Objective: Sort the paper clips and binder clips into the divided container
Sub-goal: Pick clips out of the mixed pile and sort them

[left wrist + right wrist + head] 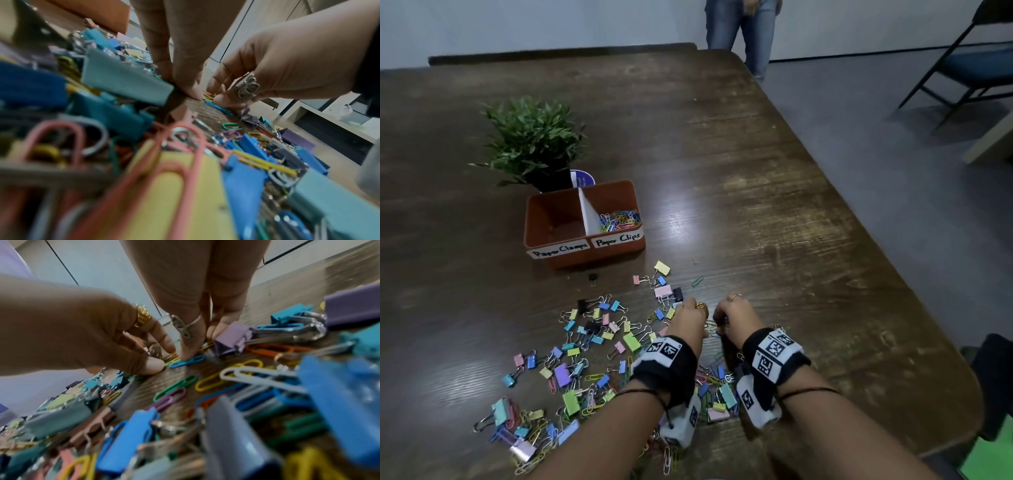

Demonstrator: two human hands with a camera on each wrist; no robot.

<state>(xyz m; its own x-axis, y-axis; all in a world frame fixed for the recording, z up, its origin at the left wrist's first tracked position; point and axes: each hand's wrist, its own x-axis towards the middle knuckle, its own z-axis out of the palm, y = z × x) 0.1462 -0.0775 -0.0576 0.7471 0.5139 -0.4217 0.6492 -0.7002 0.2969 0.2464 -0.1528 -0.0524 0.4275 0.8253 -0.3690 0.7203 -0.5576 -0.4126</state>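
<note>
table (774,171): dark wood, carries everything
box (619,192): orange, white divider, toward the left edge; labels "Paper Clamps" left, "Paper Clips" right; right half has coloured paper clips (621,219)
binder clips (592,335): pastel mix, spread along the near edge among loose clips
left hand (690,317): fingers curled down, tips on clips; grip can't tell
right hand (736,313): same, fingertip on blue paper clip (187,361); grip can't tell

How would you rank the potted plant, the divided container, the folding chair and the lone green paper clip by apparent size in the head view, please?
1. Folding chair, cut off by the frame
2. Potted plant and divided container: alike, unranked
3. Green paper clip
</note>
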